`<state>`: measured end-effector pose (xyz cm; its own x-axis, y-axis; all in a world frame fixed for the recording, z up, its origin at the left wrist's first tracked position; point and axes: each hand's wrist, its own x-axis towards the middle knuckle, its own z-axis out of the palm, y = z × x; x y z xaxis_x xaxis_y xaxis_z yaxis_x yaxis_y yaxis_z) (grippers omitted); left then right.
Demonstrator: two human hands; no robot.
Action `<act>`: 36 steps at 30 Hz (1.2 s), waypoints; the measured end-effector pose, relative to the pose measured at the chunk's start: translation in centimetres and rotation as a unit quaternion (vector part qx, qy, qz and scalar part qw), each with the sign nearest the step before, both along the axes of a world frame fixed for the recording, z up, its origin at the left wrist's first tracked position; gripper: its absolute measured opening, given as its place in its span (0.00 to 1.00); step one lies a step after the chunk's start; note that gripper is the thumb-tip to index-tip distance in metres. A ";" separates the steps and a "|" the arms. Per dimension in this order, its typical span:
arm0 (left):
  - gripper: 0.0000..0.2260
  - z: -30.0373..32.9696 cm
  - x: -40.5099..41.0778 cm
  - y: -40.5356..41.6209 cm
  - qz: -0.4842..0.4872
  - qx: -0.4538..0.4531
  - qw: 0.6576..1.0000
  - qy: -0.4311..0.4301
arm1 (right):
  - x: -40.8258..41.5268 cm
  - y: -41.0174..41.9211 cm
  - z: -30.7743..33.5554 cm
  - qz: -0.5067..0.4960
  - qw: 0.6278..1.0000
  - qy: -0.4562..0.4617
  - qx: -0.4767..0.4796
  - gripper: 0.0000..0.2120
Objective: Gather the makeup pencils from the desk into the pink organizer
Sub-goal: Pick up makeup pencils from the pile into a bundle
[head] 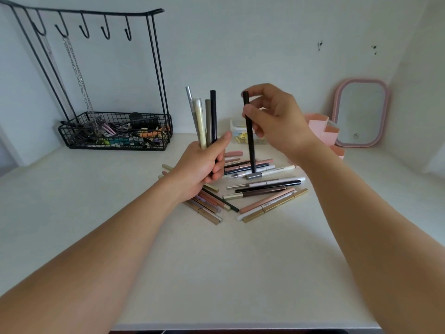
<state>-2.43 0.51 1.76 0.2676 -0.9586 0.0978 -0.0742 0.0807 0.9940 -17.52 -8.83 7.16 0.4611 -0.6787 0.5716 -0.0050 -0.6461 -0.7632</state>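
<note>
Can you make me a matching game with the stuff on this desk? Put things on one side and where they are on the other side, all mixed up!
Things:
1. bundle of pencils
2. single dark pencil
3. chain necklace
4. pink mirror

Places:
A. leaning on the wall at the far right
B. hanging from a hook on the black rack
C. held upright in the left hand
D. pinched in the right hand

Pairs: 1-C, 2-D, 3-B, 4-A
</note>
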 end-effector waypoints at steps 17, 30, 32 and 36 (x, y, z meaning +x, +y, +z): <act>0.20 -0.1 -0.5 0.1 -0.055 -0.001 0.998 0.010 | 0.7 1.2 -0.1 0.095 0.981 -0.117 0.126 0.13; 0.14 0.1 -0.5 0.6 -0.106 0.006 0.992 -0.068 | 1.8 2.0 -1.3 0.163 0.973 -0.109 0.125 0.12; 0.09 0.3 -0.7 0.8 -0.105 0.015 0.991 -0.085 | 1.7 2.2 -1.3 0.181 0.967 -0.113 0.137 0.11; 0.14 0.5 -0.8 1.0 -0.097 0.016 0.989 -0.107 | 1.8 2.5 -1.2 0.189 0.965 -0.105 0.150 0.15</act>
